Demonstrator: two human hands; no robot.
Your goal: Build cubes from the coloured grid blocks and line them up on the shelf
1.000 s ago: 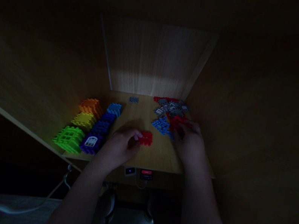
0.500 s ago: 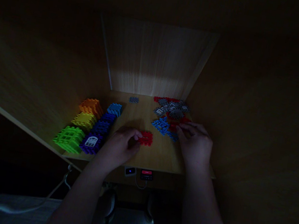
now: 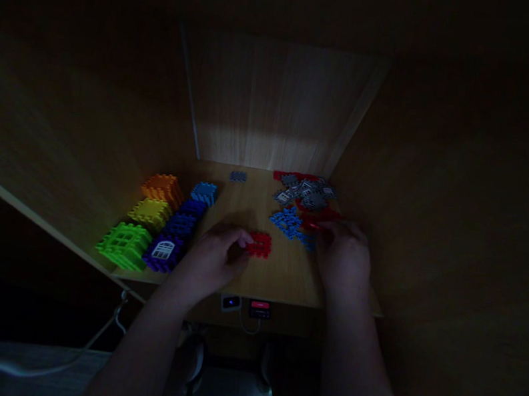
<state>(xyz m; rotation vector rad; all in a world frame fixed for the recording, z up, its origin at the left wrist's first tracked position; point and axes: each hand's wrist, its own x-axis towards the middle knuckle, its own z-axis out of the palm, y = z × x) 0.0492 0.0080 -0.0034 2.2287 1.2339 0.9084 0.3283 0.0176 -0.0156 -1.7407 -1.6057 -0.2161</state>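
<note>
My left hand (image 3: 216, 259) pinches the left edge of a red interlocking plastic tile (image 3: 261, 245) with notched sides, low over the middle of the wooden board. At the right, my right hand (image 3: 346, 258) has its fingertips closed on another red tile (image 3: 311, 224), seen tilted and nearly edge-on. That tile is beside loose blue tiles (image 3: 285, 222) and in front of a heap of grey tiles (image 3: 312, 199), some with white windows. More red tiles lie under and behind the grey ones. My right fingers partly cover the red pieces.
Stacks of green (image 3: 123, 245), yellow (image 3: 150, 211), orange (image 3: 163, 188), purple (image 3: 162, 253) and light blue tiles (image 3: 204, 192) stand at the left. One grey tile (image 3: 238, 176) lies at the back. Wooden walls enclose the board (image 3: 281, 282). Two small devices (image 3: 231, 303) sit below its front edge.
My right hand has turned and shifted slightly, and the red tile in it now shows more edge-on. My left hand stays on its red tile, almost unmoved.
</note>
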